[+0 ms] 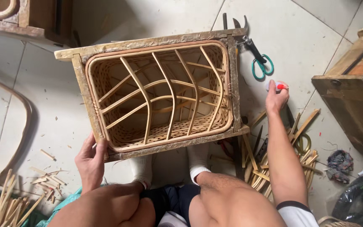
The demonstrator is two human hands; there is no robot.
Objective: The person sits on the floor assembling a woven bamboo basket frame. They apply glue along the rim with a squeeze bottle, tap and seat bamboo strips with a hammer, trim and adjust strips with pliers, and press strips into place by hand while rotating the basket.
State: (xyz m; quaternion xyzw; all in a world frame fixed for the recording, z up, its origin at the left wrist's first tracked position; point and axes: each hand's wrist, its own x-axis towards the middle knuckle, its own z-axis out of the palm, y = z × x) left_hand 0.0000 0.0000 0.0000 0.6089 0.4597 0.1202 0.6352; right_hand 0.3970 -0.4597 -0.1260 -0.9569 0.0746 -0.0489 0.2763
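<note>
Woven bamboo basket [160, 96] inside wooden frame mould [80, 75], centre of tiled floor [316, 25]. Left hand [90, 162] grips frame's near-left corner. Right hand [276, 97] closed on small white red-capped bottle [278, 86], right of frame. Green-handled scissors [262, 66] just beyond.

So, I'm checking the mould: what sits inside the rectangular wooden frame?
Inside the rectangular wooden frame sits a woven bamboo basket with curved bamboo ribs across its opening. The ribs partly hide its base.
</note>
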